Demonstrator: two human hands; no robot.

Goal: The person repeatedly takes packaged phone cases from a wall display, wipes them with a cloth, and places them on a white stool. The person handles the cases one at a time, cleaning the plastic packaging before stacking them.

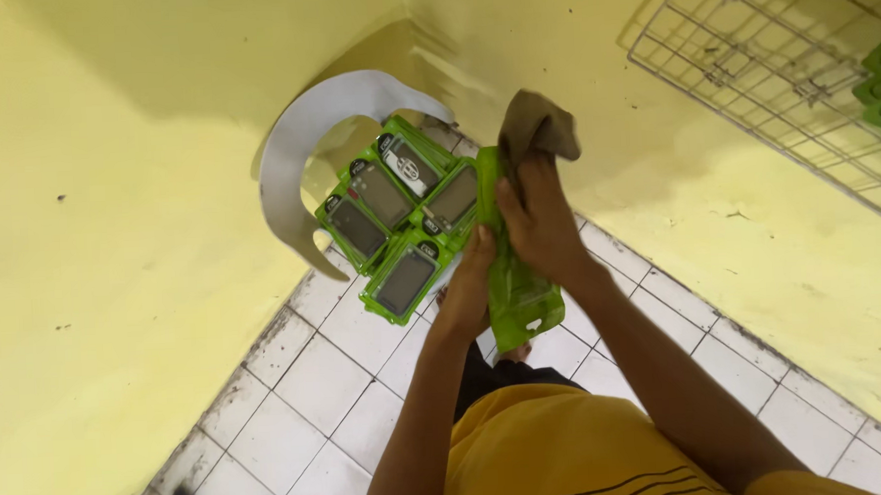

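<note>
Green phone-case packet is gripped edge-on by the left hand above the tiled floor; brown cloth is clenched against it by the right hand, beside stacked packets on a white chair.

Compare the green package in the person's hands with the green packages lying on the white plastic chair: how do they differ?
The held green package is up off the chair, gripped by the left hand, while the right hand presses a brown cloth on it; the packages on the white chair lie untouched. The chair packages show dark windows; the held one shows plain green. All share the bright green colour.
</note>
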